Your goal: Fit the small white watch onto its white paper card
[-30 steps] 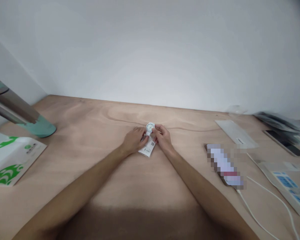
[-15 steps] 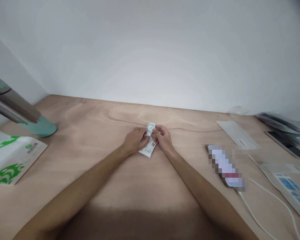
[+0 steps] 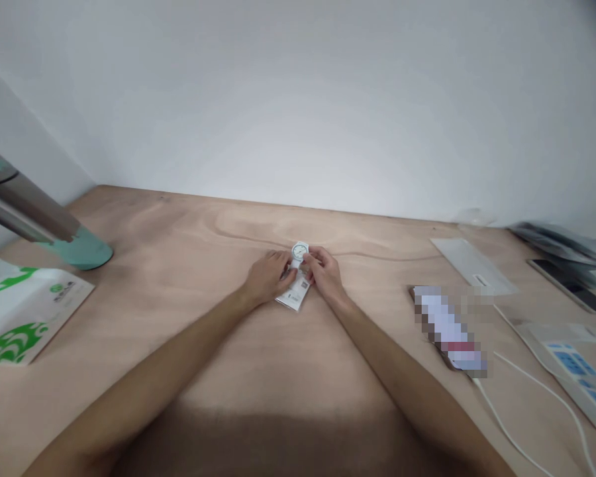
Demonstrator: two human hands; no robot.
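Note:
A white wristwatch (image 3: 300, 251) with a round dial is held between my two hands at the middle of the wooden table. My left hand (image 3: 267, 277) is closed at its left side, with the thumb against the strap. From the right, my right hand (image 3: 326, 273) pinches the watch, its thumb at the dial's edge. Below the watch lies a small packet (image 3: 292, 297) with a printed label, partly covered by my left hand. Some fingertips are hidden, and the strap's far part is hard to make out.
A steel bottle (image 3: 40, 212) with a mint base and a green-and-white bag (image 3: 44, 311) stand left. On the right are a lit phone (image 3: 444, 324) on a white cable (image 3: 541, 371), a clear sleeve (image 3: 471, 268), a dark phone (image 3: 571, 285) and plastic packaging (image 3: 566, 242). A wall (image 3: 298, 119) closes off the back.
The view has shifted very slightly. Both hands keep their places on the watch, with no clear movement of the watch or packet.

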